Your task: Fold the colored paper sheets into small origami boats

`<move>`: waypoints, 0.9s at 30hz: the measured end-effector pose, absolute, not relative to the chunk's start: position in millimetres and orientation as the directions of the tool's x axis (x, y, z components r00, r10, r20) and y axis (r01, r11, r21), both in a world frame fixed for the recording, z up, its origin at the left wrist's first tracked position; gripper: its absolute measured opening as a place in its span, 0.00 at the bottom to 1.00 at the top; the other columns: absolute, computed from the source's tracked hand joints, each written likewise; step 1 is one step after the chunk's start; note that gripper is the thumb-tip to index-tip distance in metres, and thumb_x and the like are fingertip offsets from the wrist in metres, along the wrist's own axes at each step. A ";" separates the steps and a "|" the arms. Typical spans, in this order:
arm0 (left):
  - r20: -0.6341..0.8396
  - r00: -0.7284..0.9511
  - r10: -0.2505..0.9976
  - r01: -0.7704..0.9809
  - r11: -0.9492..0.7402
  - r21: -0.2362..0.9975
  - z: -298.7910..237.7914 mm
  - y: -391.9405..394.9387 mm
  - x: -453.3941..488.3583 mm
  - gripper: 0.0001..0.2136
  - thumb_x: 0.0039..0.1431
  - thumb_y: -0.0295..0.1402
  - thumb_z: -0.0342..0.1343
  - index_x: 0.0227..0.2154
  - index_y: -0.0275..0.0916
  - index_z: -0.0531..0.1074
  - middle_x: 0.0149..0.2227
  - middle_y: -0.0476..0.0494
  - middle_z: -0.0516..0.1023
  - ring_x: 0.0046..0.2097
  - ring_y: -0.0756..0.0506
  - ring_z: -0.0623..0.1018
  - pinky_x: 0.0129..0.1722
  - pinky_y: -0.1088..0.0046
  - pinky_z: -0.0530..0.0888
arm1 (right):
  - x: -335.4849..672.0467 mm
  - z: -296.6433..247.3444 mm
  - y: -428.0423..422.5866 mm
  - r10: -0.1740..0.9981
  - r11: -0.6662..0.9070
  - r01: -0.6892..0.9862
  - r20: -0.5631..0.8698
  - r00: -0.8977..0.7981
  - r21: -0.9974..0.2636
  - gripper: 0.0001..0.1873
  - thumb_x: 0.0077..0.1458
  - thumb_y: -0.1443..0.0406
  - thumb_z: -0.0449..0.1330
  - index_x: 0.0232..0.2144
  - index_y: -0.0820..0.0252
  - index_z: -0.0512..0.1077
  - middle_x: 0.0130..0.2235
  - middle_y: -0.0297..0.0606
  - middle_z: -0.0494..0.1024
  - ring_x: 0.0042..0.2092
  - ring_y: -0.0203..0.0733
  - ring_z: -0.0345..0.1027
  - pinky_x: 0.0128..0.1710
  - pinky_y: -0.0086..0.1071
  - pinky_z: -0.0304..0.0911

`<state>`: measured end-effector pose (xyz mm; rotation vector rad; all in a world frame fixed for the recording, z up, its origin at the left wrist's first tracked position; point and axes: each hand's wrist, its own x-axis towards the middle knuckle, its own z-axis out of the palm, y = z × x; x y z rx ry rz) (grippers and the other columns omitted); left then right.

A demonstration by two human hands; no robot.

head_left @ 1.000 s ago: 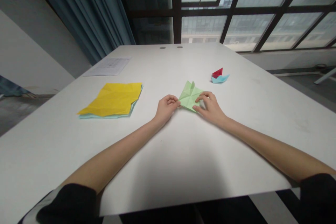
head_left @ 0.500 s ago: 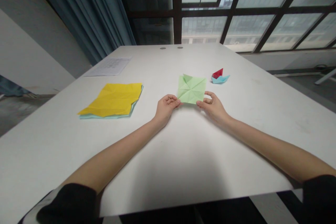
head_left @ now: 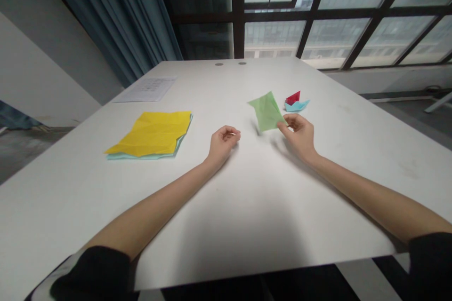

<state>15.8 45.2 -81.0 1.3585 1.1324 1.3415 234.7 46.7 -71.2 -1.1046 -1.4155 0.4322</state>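
A folded square of light green origami paper (head_left: 267,112) hangs tilted just above the table, one corner pinched between the thumb and fingers of my right hand (head_left: 300,135). My left hand (head_left: 223,145) rests on the table to the left of the paper, apart from it. Its fingers are curled, the thumb close to the fingertips, and nothing shows between them. Behind my right hand stands a small folded paper boat, with a light blue hull (head_left: 297,106) and a red upper part (head_left: 293,98).
On the left of the white table (head_left: 219,225) lies a stack of paper with a yellow sheet (head_left: 151,134) on top and light blue below. Farther back is a printed sheet (head_left: 146,89). Windows (head_left: 275,37) and a blue curtain (head_left: 116,14) are behind the table.
My left hand has let go of the green paper and stayed in place. My right hand has lifted the paper, turned it and moved slightly right and away.
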 end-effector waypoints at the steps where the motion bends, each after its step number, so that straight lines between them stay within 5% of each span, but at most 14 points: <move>1: 0.212 -0.016 0.977 0.059 -0.211 0.976 -81.7 45.2 15.7 0.06 0.44 0.31 0.57 0.27 0.37 0.69 0.28 0.48 0.74 0.28 0.52 0.71 0.28 0.76 0.66 | 237.4 -70.6 45.3 0.762 0.523 0.468 0.637 0.118 -0.712 0.05 0.49 0.62 0.59 0.30 0.56 0.71 0.31 0.37 0.75 0.34 0.43 0.68 0.39 0.41 0.63; 4: 0.286 -0.058 0.957 0.193 -0.270 0.943 -82.2 44.0 15.5 0.04 0.47 0.29 0.53 0.28 0.38 0.69 0.29 0.48 0.73 0.29 0.51 0.71 0.30 0.75 0.67 | 244.0 -72.6 42.2 0.645 0.645 0.657 0.739 -0.195 -0.390 0.08 0.54 0.64 0.54 0.32 0.54 0.74 0.32 0.40 0.75 0.37 0.46 0.68 0.42 0.44 0.61; 7: 0.397 -0.045 0.917 0.349 -0.358 0.866 -79.3 40.9 14.4 0.04 0.50 0.26 0.51 0.28 0.38 0.69 0.35 0.46 0.73 0.34 0.50 0.72 0.33 0.74 0.68 | 245.4 -76.8 42.0 0.560 0.739 0.659 0.673 -0.484 -0.140 0.10 0.56 0.65 0.52 0.34 0.54 0.74 0.30 0.41 0.75 0.34 0.44 0.66 0.39 0.42 0.61; 12: 0.541 0.193 0.819 0.598 -0.535 0.597 -76.2 34.3 12.3 0.08 0.53 0.25 0.49 0.32 0.39 0.72 0.41 0.42 0.70 0.43 0.46 0.71 0.43 0.68 0.68 | 237.4 -78.7 40.6 0.463 0.798 0.599 0.566 -0.683 0.070 0.13 0.58 0.68 0.49 0.33 0.58 0.73 0.29 0.41 0.75 0.33 0.41 0.65 0.38 0.38 0.58; 18: 0.344 0.570 0.746 0.732 -0.651 0.200 -77.6 25.4 16.4 0.12 0.60 0.34 0.46 0.42 0.40 0.73 0.45 0.39 0.73 0.49 0.40 0.68 0.48 0.58 0.60 | 231.3 -82.0 35.0 0.405 0.883 0.469 0.465 -0.787 0.026 0.10 0.58 0.65 0.51 0.36 0.57 0.72 0.31 0.39 0.75 0.36 0.41 0.66 0.43 0.38 0.55; 22: 0.286 0.604 0.744 0.730 -0.660 0.175 -78.5 24.2 17.7 0.14 0.62 0.36 0.44 0.41 0.41 0.73 0.45 0.40 0.75 0.48 0.40 0.69 0.47 0.58 0.60 | 233.2 -80.8 34.2 0.444 0.883 0.461 0.466 -0.765 -0.086 0.14 0.56 0.55 0.55 0.34 0.58 0.72 0.31 0.39 0.76 0.36 0.41 0.67 0.43 0.38 0.55; 27: 0.292 0.588 0.754 0.722 -0.652 0.231 -82.8 28.5 14.8 0.14 0.61 0.35 0.45 0.43 0.41 0.73 0.47 0.40 0.75 0.50 0.40 0.71 0.51 0.55 0.58 | 238.8 -81.4 40.0 0.626 0.758 0.631 0.453 -0.635 -0.165 0.13 0.59 0.61 0.51 0.32 0.59 0.73 0.31 0.40 0.77 0.36 0.42 0.68 0.42 0.38 0.55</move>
